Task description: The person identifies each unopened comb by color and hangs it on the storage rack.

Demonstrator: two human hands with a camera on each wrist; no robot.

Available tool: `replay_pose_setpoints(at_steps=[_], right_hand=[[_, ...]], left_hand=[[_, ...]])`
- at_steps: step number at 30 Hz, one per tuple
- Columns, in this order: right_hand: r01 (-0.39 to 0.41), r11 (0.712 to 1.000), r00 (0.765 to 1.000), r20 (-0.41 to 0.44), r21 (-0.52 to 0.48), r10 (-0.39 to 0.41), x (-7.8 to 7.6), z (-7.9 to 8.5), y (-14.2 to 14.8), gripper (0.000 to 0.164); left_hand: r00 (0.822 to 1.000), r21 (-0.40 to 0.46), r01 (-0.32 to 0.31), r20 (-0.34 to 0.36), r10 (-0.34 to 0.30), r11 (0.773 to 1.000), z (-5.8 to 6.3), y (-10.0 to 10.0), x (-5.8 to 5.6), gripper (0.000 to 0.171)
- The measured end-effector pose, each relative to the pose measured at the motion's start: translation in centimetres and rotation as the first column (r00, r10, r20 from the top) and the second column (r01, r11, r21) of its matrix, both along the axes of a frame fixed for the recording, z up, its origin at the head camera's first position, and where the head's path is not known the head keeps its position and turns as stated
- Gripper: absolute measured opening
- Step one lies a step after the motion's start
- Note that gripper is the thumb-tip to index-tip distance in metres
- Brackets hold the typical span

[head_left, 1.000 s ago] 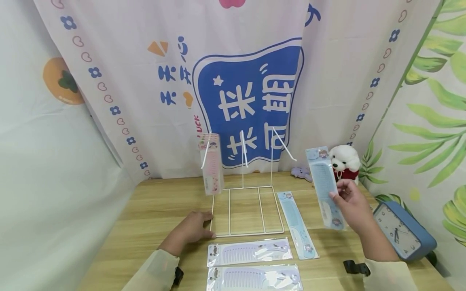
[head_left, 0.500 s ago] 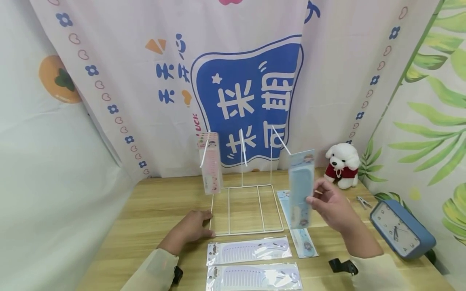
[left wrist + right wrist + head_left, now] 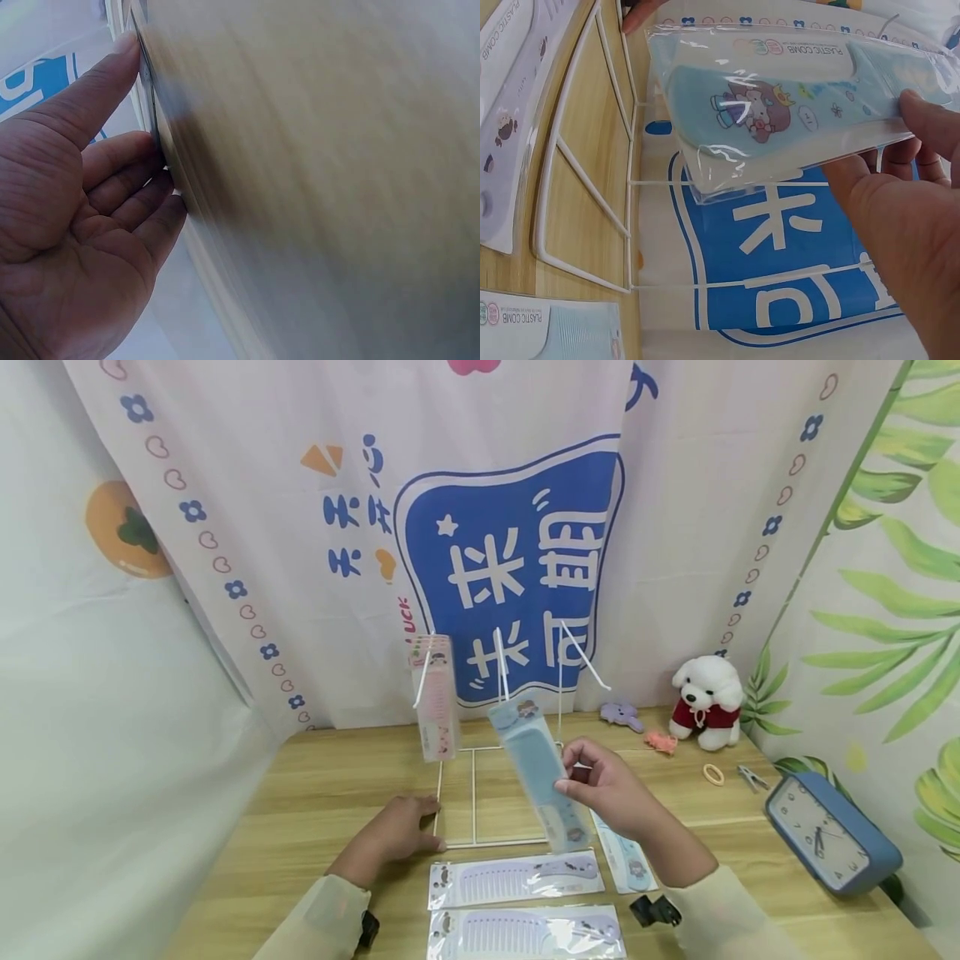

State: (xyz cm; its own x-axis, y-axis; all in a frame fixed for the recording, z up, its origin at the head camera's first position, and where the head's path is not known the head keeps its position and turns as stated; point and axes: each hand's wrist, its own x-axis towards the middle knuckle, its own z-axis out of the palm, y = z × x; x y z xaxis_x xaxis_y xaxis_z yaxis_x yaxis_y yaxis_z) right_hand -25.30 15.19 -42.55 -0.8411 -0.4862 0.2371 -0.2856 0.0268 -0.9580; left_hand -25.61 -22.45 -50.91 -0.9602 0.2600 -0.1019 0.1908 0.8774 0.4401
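My right hand pinches a blue comb in clear packaging between thumb and fingers. It holds the pack tilted over the white wire rack, its top end just below the middle hook. In the right wrist view, a cartoon girl shows on the comb's handle. My left hand rests at the rack's front left corner, thumb and fingers touching the base wire. Several pink packaged combs hang from the left hook. The right hook is bare.
Two packaged purple combs lie in front of the rack. A second blue comb pack lies at its right, partly behind my right arm. Farther right are a plush dog, a purple toy, a clip and a blue clock.
My right hand has carried the blue comb leftward, from beside the plush dog, past the right hook, to in front of the middle hook. The left hand has stayed at the rack's corner.
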Motion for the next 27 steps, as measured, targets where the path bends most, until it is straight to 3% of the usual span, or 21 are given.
replay_pose_setpoints(at_steps=[17, 27], right_hand=[[0.079, 0.995, 0.996, 0.022, 0.061, -0.081, -0.5, 0.1, -0.5, 0.021], [0.293, 0.941, 0.953, 0.027, 0.170, -0.301, -2.9, -0.8, -2.6, 0.019]], left_hand=[[1.000, 0.008, -0.008, 0.001, 0.008, 1.000, 0.2, 0.1, 0.2, 0.076], [1.000, 0.009, -0.009, 0.000, 0.009, 1.000, 0.0, 0.1, 0.1, 0.076]])
